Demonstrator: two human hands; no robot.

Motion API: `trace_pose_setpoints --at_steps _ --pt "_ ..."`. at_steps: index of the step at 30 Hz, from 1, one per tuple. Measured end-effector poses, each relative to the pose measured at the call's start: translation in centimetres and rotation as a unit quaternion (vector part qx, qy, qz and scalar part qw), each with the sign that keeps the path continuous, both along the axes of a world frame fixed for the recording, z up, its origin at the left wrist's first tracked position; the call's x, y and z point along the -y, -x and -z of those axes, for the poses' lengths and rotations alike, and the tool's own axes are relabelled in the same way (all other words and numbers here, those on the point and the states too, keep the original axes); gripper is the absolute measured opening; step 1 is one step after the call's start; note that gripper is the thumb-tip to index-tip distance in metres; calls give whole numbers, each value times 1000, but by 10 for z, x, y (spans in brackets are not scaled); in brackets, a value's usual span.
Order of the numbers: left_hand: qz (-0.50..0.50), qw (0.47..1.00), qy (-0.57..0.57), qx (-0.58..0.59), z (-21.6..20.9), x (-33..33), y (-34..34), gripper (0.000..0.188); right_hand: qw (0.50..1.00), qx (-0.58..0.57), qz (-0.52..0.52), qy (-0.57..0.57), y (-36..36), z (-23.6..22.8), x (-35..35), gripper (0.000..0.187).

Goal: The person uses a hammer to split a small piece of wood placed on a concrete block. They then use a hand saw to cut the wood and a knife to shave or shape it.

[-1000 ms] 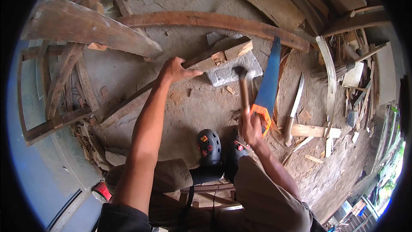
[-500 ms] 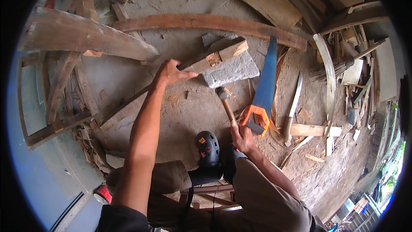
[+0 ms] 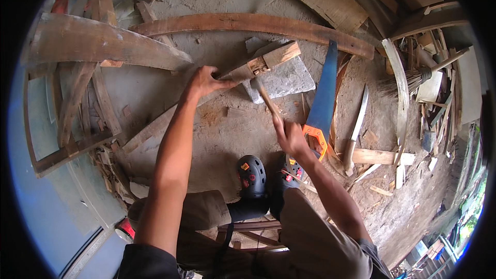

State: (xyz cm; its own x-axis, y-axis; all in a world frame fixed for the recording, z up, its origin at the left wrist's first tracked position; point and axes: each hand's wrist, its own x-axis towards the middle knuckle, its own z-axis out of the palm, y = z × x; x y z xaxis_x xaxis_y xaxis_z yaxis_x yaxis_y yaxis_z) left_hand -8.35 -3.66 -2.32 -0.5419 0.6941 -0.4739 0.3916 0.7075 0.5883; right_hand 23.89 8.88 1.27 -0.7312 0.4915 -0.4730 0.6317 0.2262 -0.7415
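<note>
My left hand (image 3: 204,80) is closed around a long wooden beam (image 3: 160,123), thumb along its near side. The beam slants from lower left to upper right, and its far end rests on a rough grey stone block (image 3: 292,81). A notch (image 3: 257,66) with splintered pale wood is cut into it near that end. In my right hand (image 3: 292,137) is a hammer (image 3: 268,98), gripped by its wooden handle. Its head is blurred and lies at the beam's near edge, just below the notch; whether it touches cannot be made out.
Right of my right hand lie a blue-bladed handsaw (image 3: 323,93) with an orange handle and a long knife (image 3: 357,126). A curved plank (image 3: 248,23) spans the far side. Stacked boards (image 3: 103,44) stand left. A twig broom (image 3: 416,77) and scrap wood lie right.
My right hand has moved up and forward, bringing the hammer head from below the stone block to the beam near the notch. The left hand keeps its hold.
</note>
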Motion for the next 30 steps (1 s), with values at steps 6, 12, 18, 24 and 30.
trace_pose_setpoints --at_steps 6,12,18,24,30 --pt "-18 999 -10 26 29 16 25 127 998 -39 29 44 -39 -40 26 61" --pt "5 999 25 23 6 5 22 126 941 -333 27 47 50 -65 -4 54" --pt "25 998 -6 62 -3 -5 10 120 997 -60 4 -41 -33 -9 23 62" --pt "-5 999 5 38 38 19 29 121 996 -75 31 45 -19 -39 24 57" --pt "-1 998 49 40 12 9 15 120 964 -265 -9 -11 64 -59 -10 53"
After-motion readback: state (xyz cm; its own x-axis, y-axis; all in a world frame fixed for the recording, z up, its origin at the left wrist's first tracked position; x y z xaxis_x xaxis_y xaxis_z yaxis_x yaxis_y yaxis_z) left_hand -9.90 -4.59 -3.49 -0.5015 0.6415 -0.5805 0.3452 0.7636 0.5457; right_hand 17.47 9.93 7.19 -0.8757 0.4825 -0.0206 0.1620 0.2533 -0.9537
